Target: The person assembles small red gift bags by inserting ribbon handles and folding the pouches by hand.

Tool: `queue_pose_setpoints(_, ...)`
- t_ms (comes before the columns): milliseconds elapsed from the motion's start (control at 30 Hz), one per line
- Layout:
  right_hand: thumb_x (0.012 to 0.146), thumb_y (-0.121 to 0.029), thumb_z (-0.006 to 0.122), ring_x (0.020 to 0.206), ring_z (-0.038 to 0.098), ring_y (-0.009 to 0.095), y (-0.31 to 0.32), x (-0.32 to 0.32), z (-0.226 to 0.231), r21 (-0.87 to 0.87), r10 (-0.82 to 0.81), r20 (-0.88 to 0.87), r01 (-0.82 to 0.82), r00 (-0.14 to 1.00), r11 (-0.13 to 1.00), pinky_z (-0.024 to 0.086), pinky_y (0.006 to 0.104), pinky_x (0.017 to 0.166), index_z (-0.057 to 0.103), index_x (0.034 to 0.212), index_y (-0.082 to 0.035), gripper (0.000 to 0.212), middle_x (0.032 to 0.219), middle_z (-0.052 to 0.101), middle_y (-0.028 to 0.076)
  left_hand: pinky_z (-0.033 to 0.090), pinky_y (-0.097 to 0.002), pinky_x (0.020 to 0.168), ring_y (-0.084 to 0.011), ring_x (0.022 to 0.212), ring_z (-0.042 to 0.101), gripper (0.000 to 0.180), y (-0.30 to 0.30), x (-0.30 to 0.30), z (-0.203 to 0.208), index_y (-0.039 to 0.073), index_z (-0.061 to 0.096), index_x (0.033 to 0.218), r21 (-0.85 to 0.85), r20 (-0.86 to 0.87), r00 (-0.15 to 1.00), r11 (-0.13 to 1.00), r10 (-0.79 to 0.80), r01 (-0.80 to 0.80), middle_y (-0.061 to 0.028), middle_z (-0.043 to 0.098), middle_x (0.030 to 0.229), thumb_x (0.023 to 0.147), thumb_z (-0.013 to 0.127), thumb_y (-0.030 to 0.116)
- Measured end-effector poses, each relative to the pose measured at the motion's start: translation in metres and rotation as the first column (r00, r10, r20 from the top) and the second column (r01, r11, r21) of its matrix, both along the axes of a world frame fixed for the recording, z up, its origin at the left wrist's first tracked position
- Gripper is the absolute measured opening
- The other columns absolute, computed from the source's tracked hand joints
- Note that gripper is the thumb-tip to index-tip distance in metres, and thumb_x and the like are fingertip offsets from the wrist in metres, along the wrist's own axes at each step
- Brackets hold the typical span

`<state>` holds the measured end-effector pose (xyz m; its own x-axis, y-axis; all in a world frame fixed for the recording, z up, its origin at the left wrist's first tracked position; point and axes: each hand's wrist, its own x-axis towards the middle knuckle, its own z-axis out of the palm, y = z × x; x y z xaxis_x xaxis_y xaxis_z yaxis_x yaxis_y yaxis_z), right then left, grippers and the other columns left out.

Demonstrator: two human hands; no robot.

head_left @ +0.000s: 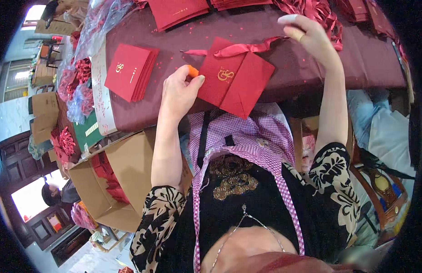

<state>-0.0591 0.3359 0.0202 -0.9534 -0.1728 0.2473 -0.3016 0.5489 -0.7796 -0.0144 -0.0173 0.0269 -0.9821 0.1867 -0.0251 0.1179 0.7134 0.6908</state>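
A red paper gift bag (242,84) with a gold emblem lies tilted at the table's near edge. My left hand (181,88) pinches its left side between thumb and fingers, and an orange cover sits on one fingertip. Across the bag's upper part runs a shiny red ribbon (245,49), knotted near the middle with tails out to both sides. My right hand (313,41) is raised beyond the ribbon's right tail, fingers stretched leftward and apart, one tip white. The ribbon's right end passes close by its thumb; I cannot see any firm grip on it.
A fanned stack of red bags (131,73) lies to the left on the dark red tablecloth (161,45). More red bags (179,11) and a heap of red ribbons (317,13) are at the far side. Below the table's left end stands an open cardboard box (129,168) containing red items.
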Motion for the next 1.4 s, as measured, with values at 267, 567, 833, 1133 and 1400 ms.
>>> queue_pose_setpoints(267, 0.084, -0.011, 0.065, 0.085, 0.062, 0.022, -0.008, 0.006, -0.024, 0.121, -0.103, -0.138, 0.12, 0.985, 0.985, 0.047, 0.0313, 0.078, 0.064, 0.095, -0.002, 0.014, 0.088, 0.064, 0.012, 0.043, -0.0325, 0.053, -0.0159, 0.056, 0.056, 0.019, -0.007, -0.003, -0.003, -0.003, 0.062, 0.084, 0.121, 0.032, 0.997, 0.989, 0.077, -0.08, -0.013, 0.06, 0.062, 0.081, 0.067, 0.015)
queue_pose_setpoints(567, 0.093, -0.012, 0.056, 0.068, 0.049, 0.008, -0.03, 0.035, 0.005, -0.793, 0.422, 0.211, -0.098, 0.882, 0.601, 0.039, 0.0215, 0.061, 0.062, 0.118, -0.003, 0.027, 0.081, 0.058, 0.0, 0.044, -0.0267, 0.057, -0.0088, 0.063, 0.054, 0.018, -0.006, -0.005, -0.014, -0.005, 0.064, 0.094, 0.379, 0.108, 0.982, 0.907, 0.156, -0.186, -0.0062, 0.064, 0.07, 0.084, 0.063, 0.01)
queue_pose_setpoints(833, 0.091, -0.002, 0.055, 0.094, 0.066, 0.017, -0.049, 0.054, -0.008, -0.785, 0.451, 0.27, -0.077, 0.851, 0.615, 0.052, 0.0246, 0.075, 0.059, 0.12, -0.001, 0.03, 0.107, 0.067, 0.011, 0.045, -0.0265, 0.06, -0.0087, 0.067, 0.056, 0.018, -0.009, -0.001, -0.014, -0.004, 0.064, 0.098, 0.497, 0.2, 0.97, 0.84, 0.135, -0.219, -0.0071, 0.066, 0.075, 0.085, 0.061, 0.009)
queue_pose_setpoints(1133, 0.082, -0.006, 0.07, 0.105, 0.059, 0.018, -0.074, 0.053, 0.027, -0.069, -0.067, -0.49, 0.038, 0.869, 0.997, 0.047, 0.0271, 0.086, 0.068, 0.101, -0.002, 0.02, 0.112, 0.063, 0.008, 0.044, -0.0267, 0.055, -0.0077, 0.06, 0.053, 0.019, -0.002, 0.003, -0.007, -0.005, 0.064, 0.096, 0.442, 0.055, 0.984, 0.879, 0.171, -0.178, -0.007, 0.065, 0.067, 0.084, 0.061, 0.009)
queue_pose_setpoints(1400, 0.08, -0.013, 0.069, 0.084, 0.061, 0.023, -0.144, 0.059, 0.013, 0.005, 0.159, -0.375, -0.17, 0.913, 0.986, 0.04, 0.0363, 0.084, 0.064, 0.089, -0.009, 0.012, 0.083, 0.064, 0.005, 0.044, -0.0261, 0.056, -0.0077, 0.062, 0.055, 0.018, 0.014, 0.009, 0.01, -0.005, 0.063, 0.098, 0.494, 0.05, 0.986, 0.854, 0.158, -0.162, -0.0084, 0.066, 0.07, 0.085, 0.06, 0.007)
